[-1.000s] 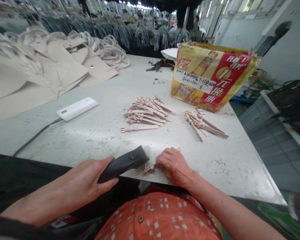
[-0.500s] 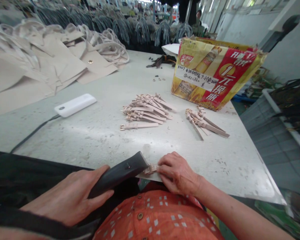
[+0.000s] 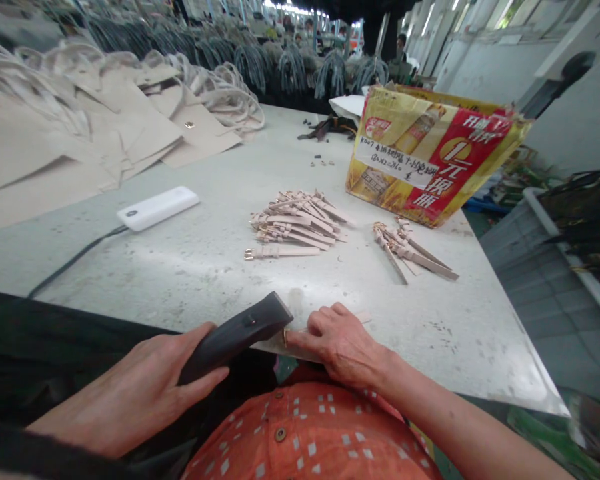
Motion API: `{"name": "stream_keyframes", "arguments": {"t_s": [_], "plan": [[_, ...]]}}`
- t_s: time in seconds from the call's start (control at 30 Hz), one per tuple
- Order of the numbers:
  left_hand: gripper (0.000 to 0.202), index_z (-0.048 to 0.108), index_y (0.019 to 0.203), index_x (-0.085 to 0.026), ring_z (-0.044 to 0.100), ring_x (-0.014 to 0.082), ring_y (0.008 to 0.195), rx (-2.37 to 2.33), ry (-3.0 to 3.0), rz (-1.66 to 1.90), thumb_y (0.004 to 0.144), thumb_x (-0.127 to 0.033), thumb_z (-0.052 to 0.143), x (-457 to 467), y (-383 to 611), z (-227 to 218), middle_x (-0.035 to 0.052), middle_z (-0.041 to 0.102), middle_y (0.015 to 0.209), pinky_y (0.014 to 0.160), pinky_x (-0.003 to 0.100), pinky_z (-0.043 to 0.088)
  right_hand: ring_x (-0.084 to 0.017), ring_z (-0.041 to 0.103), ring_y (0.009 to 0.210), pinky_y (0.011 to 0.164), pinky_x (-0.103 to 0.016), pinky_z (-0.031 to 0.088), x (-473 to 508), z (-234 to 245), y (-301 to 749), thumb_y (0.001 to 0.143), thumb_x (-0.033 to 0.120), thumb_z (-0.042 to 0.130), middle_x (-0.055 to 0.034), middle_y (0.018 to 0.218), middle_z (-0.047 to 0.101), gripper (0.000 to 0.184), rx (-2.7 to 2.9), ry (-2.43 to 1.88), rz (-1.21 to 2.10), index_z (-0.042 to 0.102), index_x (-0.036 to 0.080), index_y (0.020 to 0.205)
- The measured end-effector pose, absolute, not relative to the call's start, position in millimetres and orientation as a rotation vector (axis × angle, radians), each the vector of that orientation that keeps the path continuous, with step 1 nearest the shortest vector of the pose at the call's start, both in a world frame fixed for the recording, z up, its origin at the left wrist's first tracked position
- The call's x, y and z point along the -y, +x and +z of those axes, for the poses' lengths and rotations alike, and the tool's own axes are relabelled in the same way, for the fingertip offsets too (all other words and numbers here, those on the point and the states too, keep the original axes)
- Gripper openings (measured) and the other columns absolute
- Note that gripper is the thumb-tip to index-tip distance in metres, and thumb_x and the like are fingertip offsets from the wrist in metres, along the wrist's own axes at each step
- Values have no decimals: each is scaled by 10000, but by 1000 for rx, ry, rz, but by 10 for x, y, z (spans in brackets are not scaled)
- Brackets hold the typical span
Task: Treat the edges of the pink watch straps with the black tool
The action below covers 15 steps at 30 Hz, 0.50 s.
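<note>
My left hand [image 3: 155, 380] is wrapped round a black handheld tool [image 3: 237, 333] shaped like a hair clipper. The tool's wide tip points right and sits just beside a small gold buckle [image 3: 285, 337]. That buckle belongs to a beige strap [image 3: 364, 317], whose end shows beyond my right hand [image 3: 343, 343]. My right fingers are closed on the strap at the table's front edge and hide most of it. Farther back lie a heap of beige buckle straps [image 3: 300, 220], one single strap [image 3: 293, 253] before it, and a smaller pile of straps [image 3: 415, 252] to the right.
A white power-bank-like block [image 3: 159, 208] with a black cable lies at left. Beige panels with cord handles [image 3: 25, 153] cover the table's far left. A yellow and red carton [image 3: 430, 157] stands at the back right. A grey bin [image 3: 535, 267] is beyond the table's right edge.
My right hand has shifted slightly left over the strap, covering more of the buckle, and the strap's end now shows past it. The black tool has moved slightly left and up.
</note>
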<state>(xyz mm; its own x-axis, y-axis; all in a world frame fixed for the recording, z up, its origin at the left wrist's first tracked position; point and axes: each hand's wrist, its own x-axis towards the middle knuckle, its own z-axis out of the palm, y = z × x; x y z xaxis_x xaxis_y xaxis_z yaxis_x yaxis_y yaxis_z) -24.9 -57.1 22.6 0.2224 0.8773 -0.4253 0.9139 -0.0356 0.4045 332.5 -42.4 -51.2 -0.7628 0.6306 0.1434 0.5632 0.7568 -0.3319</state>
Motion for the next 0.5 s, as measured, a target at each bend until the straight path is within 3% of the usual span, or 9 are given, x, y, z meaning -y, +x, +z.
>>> {"name": "stream_keyframes", "arguments": {"t_s": [0.13, 0.27, 0.37, 0.5], "plan": [[496, 834, 1161, -323, 931, 377, 977, -1641, 1879, -46, 1024, -741, 606, 576, -257, 230, 52, 947, 945, 751, 388, 679, -279, 622, 986, 910, -437, 429, 438, -415, 3237, 1212, 223, 832, -77, 1091, 804, 320, 2782, -947, 343, 909, 264, 1520], [500, 834, 1133, -331, 933, 392, 991, -1654, 1853, -35, 1008, -767, 625, 592, -239, 216, 60, 940, 945, 740, 393, 679, -278, 651, 992, 903, -435, 443, 481, -536, 3223, 1166, 188, 841, -85, 1117, 827, 340, 2689, -983, 358, 934, 275, 1481], [503, 841, 1164, -325, 935, 407, 1053, -1651, 1881, -70, 1024, -757, 624, 599, -190, 218, 72, 957, 990, 765, 407, 649, -272, 715, 1017, 909, -409, 506, 508, -707, 3267, 1096, 114, 863, -78, 1148, 856, 351, 2515, -1001, 496, 958, 292, 1384], [441, 828, 1141, -310, 938, 395, 1001, -1550, 1950, -172, 1039, -683, 616, 596, -111, 253, 93, 978, 1026, 865, 451, 623, -244, 800, 1014, 903, -348, 614, 509, -835, 3322, 1118, 67, 824, -61, 1095, 858, 226, 2230, -977, 784, 931, 262, 1160]]}}
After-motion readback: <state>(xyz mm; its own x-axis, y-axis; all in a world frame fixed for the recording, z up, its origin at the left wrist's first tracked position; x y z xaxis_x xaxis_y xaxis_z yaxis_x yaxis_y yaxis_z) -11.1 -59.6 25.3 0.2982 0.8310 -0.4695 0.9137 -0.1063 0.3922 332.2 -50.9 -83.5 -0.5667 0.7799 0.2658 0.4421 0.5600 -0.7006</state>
